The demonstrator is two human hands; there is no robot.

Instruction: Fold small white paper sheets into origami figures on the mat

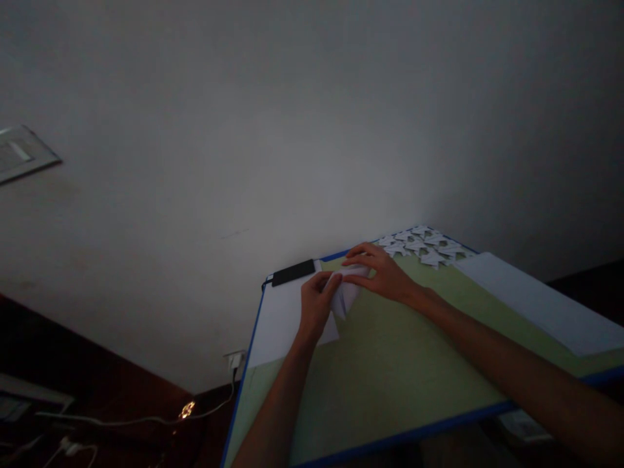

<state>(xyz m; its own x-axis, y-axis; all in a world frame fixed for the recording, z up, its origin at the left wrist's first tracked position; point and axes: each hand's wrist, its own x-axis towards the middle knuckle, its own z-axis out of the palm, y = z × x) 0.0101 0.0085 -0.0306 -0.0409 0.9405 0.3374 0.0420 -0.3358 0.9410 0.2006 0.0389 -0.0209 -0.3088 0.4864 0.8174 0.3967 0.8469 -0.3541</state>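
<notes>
Between my two hands is a partly folded sheet of white paper [345, 298], raised a little over the green tabletop [390, 351]. My left hand [318, 300] pinches its left side between thumb and fingers. On the upper right part of the paper, my right hand [377, 270] grips with thumb below and fingers above. Flat white paper [277, 328] lies on the table beneath and left of my left hand. Several small folded paper shapes [433, 258] are grouped at the far corner, beyond my right hand.
A black flat object [294, 272] rests at the table's back left edge. White sheets [531, 299] lie along the right side. The table has a blue rim [400, 437] and stands against a wall [292, 130]. A plug [236, 359] with a cable sits low on the wall at left.
</notes>
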